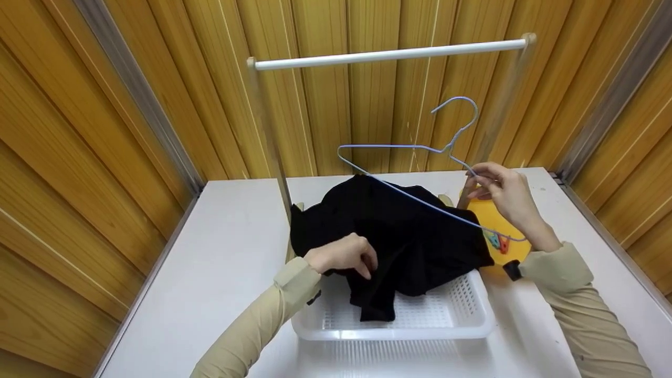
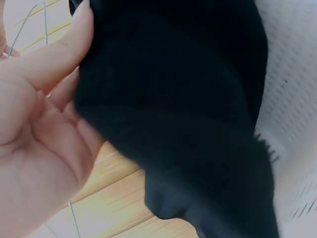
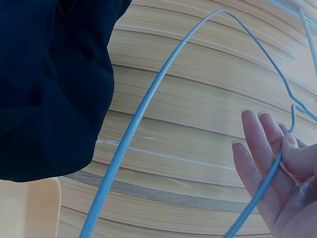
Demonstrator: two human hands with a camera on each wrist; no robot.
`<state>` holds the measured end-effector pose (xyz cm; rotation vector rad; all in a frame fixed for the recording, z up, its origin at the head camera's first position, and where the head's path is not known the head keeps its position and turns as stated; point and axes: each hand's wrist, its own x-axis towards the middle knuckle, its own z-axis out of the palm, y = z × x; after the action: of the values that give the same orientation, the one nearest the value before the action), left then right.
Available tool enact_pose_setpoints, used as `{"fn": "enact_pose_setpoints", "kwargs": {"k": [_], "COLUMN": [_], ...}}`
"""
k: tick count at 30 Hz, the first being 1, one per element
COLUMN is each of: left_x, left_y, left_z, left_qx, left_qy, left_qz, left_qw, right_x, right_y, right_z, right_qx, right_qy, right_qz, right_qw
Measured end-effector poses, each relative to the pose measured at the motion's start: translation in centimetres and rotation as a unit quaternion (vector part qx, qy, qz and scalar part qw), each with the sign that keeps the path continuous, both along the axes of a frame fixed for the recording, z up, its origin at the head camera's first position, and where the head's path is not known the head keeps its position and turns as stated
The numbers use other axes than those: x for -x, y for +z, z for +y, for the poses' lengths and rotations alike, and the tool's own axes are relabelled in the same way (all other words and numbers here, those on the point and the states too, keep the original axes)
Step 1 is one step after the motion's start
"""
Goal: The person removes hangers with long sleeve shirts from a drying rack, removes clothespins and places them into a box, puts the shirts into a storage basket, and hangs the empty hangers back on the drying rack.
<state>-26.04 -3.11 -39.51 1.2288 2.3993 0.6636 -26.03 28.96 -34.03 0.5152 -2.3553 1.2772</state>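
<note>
My left hand (image 1: 344, 253) pinches a bunched black garment (image 1: 420, 247) between thumb and fingers. The cloth spreads in front of the hand, and a lower strip dangles over a white basket (image 1: 394, 334). In the left wrist view, the thumb lies over the edge of the dark cloth (image 2: 173, 99). A thin blue wire hanger (image 3: 143, 106) is held up at the right by my right hand (image 1: 506, 191), which pinches one of its sloping shoulders. Its hook points up, and its long bottom bar passes across the garment in the head view.
A white rail (image 1: 391, 55) on two wooden posts stands behind the basket. At the right, a yellow container (image 1: 488, 210) holds several small coloured clothespins (image 1: 504, 243), partly covered by the right arm. Wood-patterned walls (image 1: 79, 157) enclose the white table (image 1: 226, 236).
</note>
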Motion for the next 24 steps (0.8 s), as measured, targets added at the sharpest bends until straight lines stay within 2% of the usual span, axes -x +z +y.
{"fn": "enact_pose_setpoints", "kwargs": {"k": [3,5,8,11,16,19,22,24], "left_x": [0.0,0.2,0.7,1.2,1.8,2.1,2.4,2.7], "left_y": [0.6,1.1,1.8,2.6,4.0,4.6,5.1,5.4], "left_z": [-0.3,-0.5,-1.0,-1.4,-2.1,-2.6,-3.2,-3.7], "left_qx": [0.001,-0.015,-0.054,-0.103,-0.175,-0.219,-0.273,-0.307], "left_qy": [-0.002,0.002,0.03,0.078,0.137,0.165,0.197,0.22], "left_qz": [-0.016,-0.003,0.044,0.1,0.161,0.192,0.216,0.233], "left_qw": [0.9999,0.9999,0.9971,0.9866,0.9615,0.9423,0.9167,0.8962], "right_x": [-0.1,-0.1,-0.1,-0.1,-0.1,-0.2,-0.3,-0.3], "right_y": [0.0,0.1,0.1,0.1,0.1,0.0,0.1,0.1], "right_z": [-0.1,-0.1,-0.2,-0.2,0.1,0.2,0.2,0.3], "right_qx": [0.002,0.003,0.003,0.002,0.003,0.0,-0.002,-0.001], "right_qy": [0.0,0.0,-0.001,-0.003,-0.002,-0.004,-0.008,-0.008], "right_qz": [-0.004,-0.007,-0.01,-0.011,-0.002,0.001,-0.002,-0.004], "right_qw": [1.0,1.0,1.0,1.0,1.0,1.0,1.0,1.0]}}
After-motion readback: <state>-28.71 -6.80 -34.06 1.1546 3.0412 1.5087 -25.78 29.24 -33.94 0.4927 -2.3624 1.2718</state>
